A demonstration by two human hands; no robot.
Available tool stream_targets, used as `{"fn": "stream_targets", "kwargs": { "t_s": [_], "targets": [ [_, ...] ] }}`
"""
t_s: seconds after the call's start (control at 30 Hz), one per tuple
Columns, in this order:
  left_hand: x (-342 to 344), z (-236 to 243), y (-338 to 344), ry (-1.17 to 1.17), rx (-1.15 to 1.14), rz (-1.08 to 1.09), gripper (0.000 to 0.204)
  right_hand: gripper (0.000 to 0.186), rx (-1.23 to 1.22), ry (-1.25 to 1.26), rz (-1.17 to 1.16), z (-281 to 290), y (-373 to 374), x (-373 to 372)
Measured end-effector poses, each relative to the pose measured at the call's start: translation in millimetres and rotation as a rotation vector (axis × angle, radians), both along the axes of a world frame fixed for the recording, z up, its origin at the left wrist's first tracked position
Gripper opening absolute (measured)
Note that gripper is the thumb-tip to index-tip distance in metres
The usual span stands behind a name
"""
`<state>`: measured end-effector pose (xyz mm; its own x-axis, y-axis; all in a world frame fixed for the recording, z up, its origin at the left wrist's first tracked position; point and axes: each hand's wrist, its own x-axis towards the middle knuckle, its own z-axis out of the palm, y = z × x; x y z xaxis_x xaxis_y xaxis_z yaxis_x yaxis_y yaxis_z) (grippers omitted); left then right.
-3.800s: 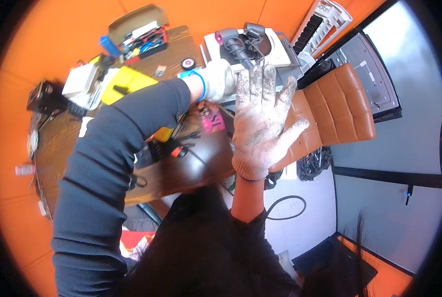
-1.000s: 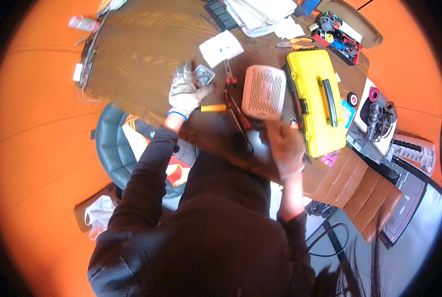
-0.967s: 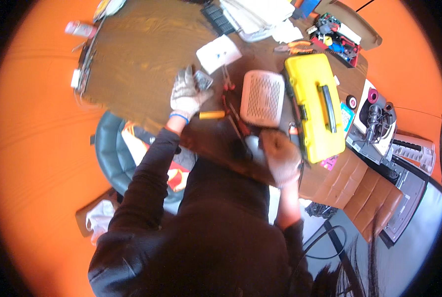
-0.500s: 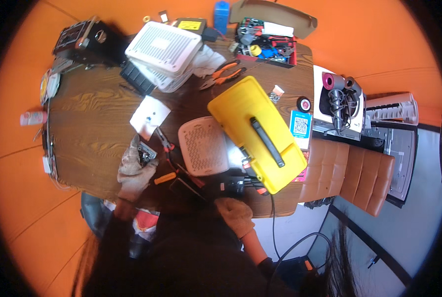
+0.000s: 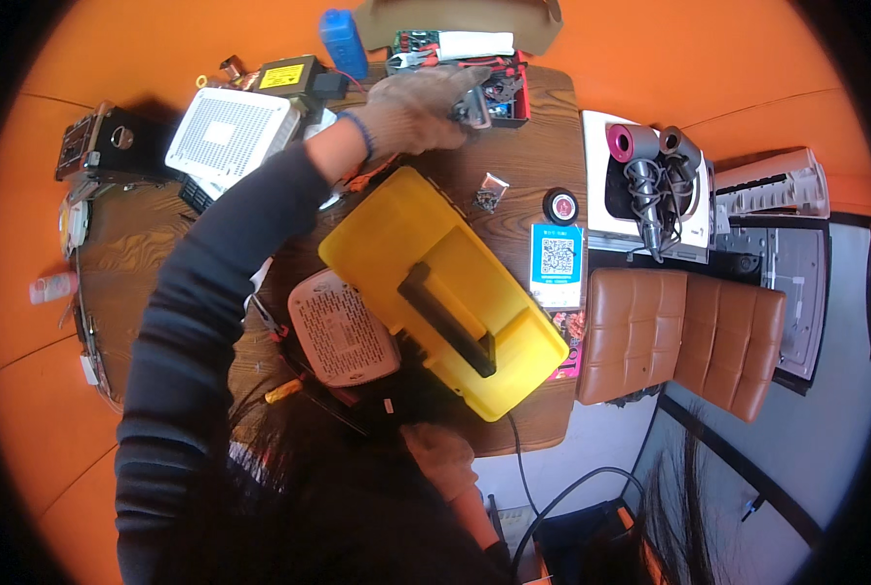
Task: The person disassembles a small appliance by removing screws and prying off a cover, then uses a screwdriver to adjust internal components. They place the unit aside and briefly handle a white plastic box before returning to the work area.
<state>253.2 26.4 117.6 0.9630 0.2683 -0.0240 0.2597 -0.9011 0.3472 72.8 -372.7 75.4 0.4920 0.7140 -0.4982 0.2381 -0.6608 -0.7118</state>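
Observation:
My left hand (image 5: 411, 109), in a pale work glove, reaches across the table with the dark-sleeved arm stretched out. Its fingers are closed around a small grey metal part (image 5: 473, 107), held over the right front of a red box of tools (image 5: 526, 86). Glove and part cover some of the box's contents. Near the table's front edge lies my right hand (image 5: 439, 458), also gloved; its fingers cannot be made out. Between the two hands lies a yellow toolbox lid (image 5: 377, 229) with a black handle (image 5: 445, 317).
A white vented router-like casing (image 5: 343, 331) lies left of the lid, with an orange-handled tool (image 5: 282, 391) nearby. Another white vented casing (image 5: 231, 136) and a blue bottle (image 5: 344, 44) stand at the back. A small packet of screws (image 5: 491, 192) and a round black tin (image 5: 560, 206) lie right.
My left hand has moved from the table's left side to the far tool box, carrying the metal part. The view has shifted; my right hand remains near the front edge.

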Motion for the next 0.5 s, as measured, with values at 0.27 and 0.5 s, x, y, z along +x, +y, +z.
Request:
{"fn": "stream_targets", "kwargs": {
  "t_s": [0.27, 0.5],
  "targets": [
    [78.1, -64.1, 2.4, -0.094, 0.379, -0.100, 0.070, 0.029, -0.022, -0.028, -0.039, -2.5, -10.2, 3.3],
    [74.6, -62.2, 2.3, -0.124, 0.505, -0.134, 0.069, 0.038, -0.009, -0.068, 0.011, -9.0, -12.9, 11.8]
  ]
}}
